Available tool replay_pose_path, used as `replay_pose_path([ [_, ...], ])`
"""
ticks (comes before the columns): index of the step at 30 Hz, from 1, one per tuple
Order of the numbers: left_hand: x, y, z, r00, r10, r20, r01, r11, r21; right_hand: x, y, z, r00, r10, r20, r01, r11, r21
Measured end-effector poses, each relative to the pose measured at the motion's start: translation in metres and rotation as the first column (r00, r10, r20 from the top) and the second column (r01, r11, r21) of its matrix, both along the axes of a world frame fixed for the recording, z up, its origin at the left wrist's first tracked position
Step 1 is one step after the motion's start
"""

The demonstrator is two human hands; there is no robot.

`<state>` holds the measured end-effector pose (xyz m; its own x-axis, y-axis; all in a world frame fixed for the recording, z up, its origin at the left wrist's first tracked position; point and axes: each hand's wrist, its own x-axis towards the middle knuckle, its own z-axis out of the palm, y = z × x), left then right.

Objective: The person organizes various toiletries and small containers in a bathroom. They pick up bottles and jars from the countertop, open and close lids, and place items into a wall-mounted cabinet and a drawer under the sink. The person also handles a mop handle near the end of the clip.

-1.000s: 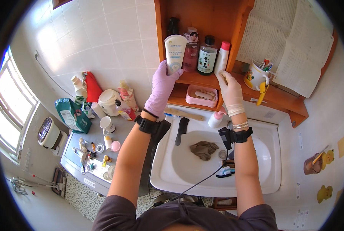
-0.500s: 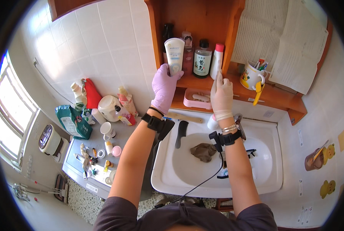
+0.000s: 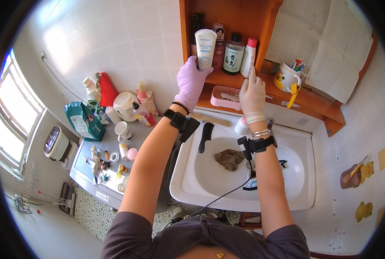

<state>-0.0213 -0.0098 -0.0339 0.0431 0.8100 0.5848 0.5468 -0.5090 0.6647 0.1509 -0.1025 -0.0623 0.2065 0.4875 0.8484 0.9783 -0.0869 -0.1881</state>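
Note:
My left hand point(image 3: 191, 84), in a purple glove, grips the lower part of a white squeeze tube point(image 3: 205, 45), which stands upright at the front of the wooden shelf. My right hand point(image 3: 253, 97), in a pale translucent glove, has its fingers stretched upward. Its fingertips are at the foot of a white bottle with a red cap point(image 3: 247, 59); whether they touch it I cannot tell. Between the hands stands a dark-capped bottle with a pale label point(image 3: 233, 55). Behind the tube are a dark pump bottle point(image 3: 197, 20) and a pinkish bottle point(image 3: 218, 54).
A pink soap box point(image 3: 220, 102) sits on the lower shelf, a mug of brushes point(image 3: 285, 77) to the right. Below, the white sink point(image 3: 186, 183) holds a wet brown cloth point(image 3: 229, 159), with a black comb point(image 3: 206, 137) on its rim. Bottles and small items crowd the grey counter point(image 3: 82, 166) at left.
The whole view has shifted, so the shelf and both hands appear slightly higher and further right. Against the shelf, the tube, bottles and hands look almost unmoved.

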Motion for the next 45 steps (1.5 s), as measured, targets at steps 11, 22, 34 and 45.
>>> replay_pose_path([
  [11,-0.003,0.004,0.016,0.996,-0.084,0.015,0.085,0.991,-0.107,0.011,-0.043,-0.067,0.897,0.178,-0.404,-0.183,0.983,0.027],
  [22,-0.019,-0.022,-0.007,0.976,-0.056,0.210,0.048,0.998,0.046,0.005,-0.041,-0.099,0.862,0.116,-0.493,-0.176,0.981,-0.078],
  [34,-0.189,-0.238,-0.106,0.988,-0.148,0.050,0.155,0.974,-0.165,-0.026,-0.012,-0.131,0.962,0.053,-0.267,-0.092,0.986,-0.136],
  [45,-0.290,-0.323,-0.214,0.950,0.250,-0.188,-0.302,0.889,-0.343,-0.072,0.021,-0.089,0.737,0.009,0.676,0.346,0.855,-0.388],
])
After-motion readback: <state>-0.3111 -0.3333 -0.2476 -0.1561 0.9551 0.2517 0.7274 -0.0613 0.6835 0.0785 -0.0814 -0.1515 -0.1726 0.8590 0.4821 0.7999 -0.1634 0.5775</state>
